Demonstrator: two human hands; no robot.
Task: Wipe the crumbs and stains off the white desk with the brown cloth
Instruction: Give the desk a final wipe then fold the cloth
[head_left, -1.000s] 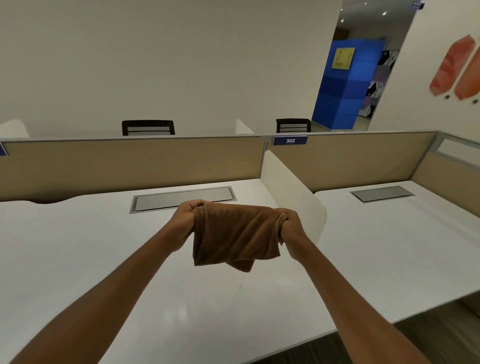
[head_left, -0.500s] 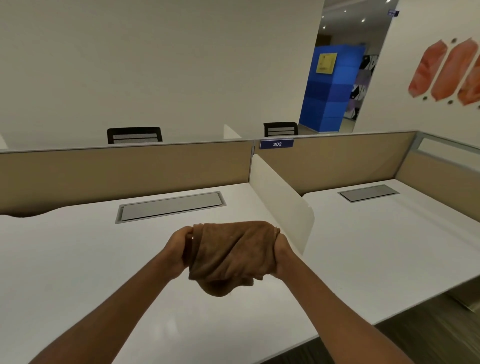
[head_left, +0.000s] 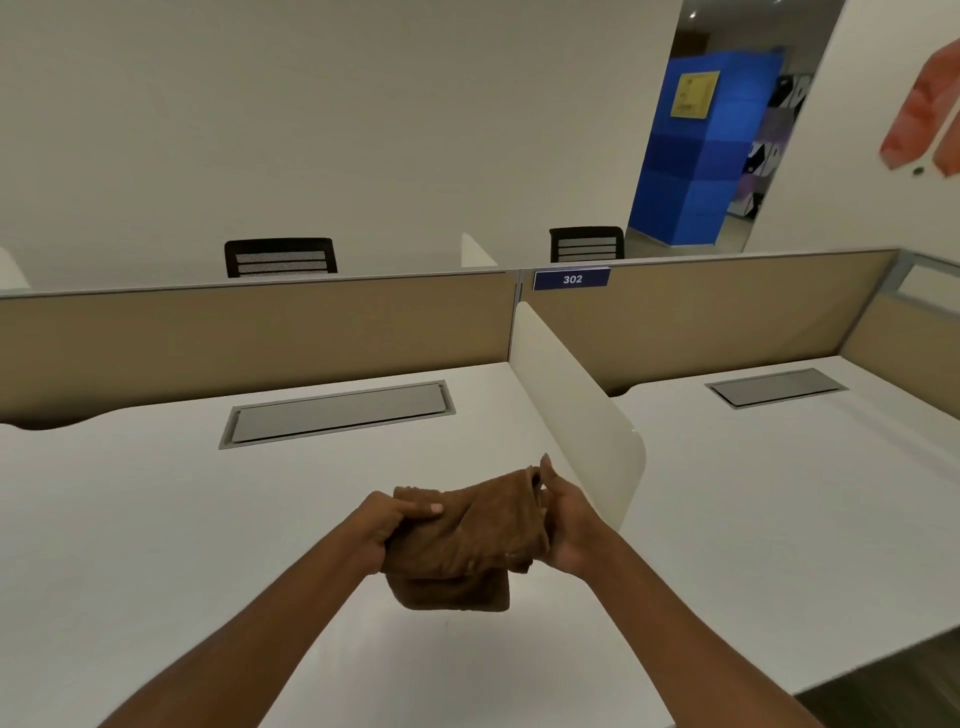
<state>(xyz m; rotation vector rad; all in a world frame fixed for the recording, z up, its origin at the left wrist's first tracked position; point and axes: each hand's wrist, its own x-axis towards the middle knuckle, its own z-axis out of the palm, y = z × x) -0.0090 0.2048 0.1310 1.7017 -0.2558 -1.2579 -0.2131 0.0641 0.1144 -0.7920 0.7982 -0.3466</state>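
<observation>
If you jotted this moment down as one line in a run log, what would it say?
stage: preparing cloth | left hand: gripping brown cloth | right hand: gripping same cloth | cloth: bunched, held above white desk | wiping: not yet begun

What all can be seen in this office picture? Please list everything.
Cloth: one, brown, bunched between both hands above the near desk.
Desks: two, white, the near one on the left, another on the right.
Cable covers: two, grey, one set into the left desk, one into the right.
Divider: one, cream, upright between the desks.
Back panels: beige, behind the desks.
Sign: one, blue, reads 302.
Chairs: two, black, behind the panels.
Blue wall: far right, with a yellow notice.
Left hand: grips the cloth.
Right hand: grips the cloth.
</observation>
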